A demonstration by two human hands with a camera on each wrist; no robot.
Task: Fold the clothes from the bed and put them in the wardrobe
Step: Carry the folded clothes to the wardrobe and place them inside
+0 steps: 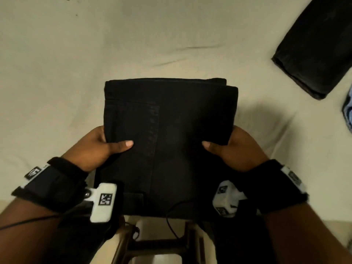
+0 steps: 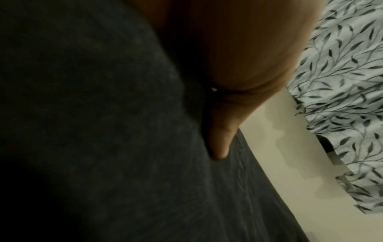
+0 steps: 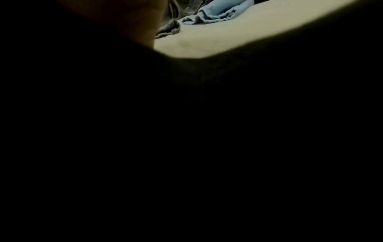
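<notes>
We have the folded black jeans (image 1: 167, 134) held over the near edge of the bed (image 1: 76, 63), one hand per side. Left hand (image 1: 103, 147) clamps the left edge, thumb on top, fingers underneath out of sight. Right hand (image 1: 230, 149) mirrors it on the right edge, thumb pressed on the top layer.

Handling guess: denim, several layers thick, so fairly heavy and semi-stiff but still floppy at the far end. Not slippery, not fragile. We judge the side edges near the middle as the right hold; support from below keeps the stack from sliding open, since the top layer sits slightly offset at the far right corner.

View differences:
- Head view shows both grips, plus a second dark garment (image 1: 314, 48) far right, apart from ours.
- Left wrist view adds a leaf-print fabric (image 2: 342, 98) beyond the bed, and the thumb (image 2: 219, 139) flat on denim.
- Right wrist view is mostly blacked out; only it shows a crumpled light-blue garment (image 3: 219, 13) properly. Right fingers not visible there.
</notes>
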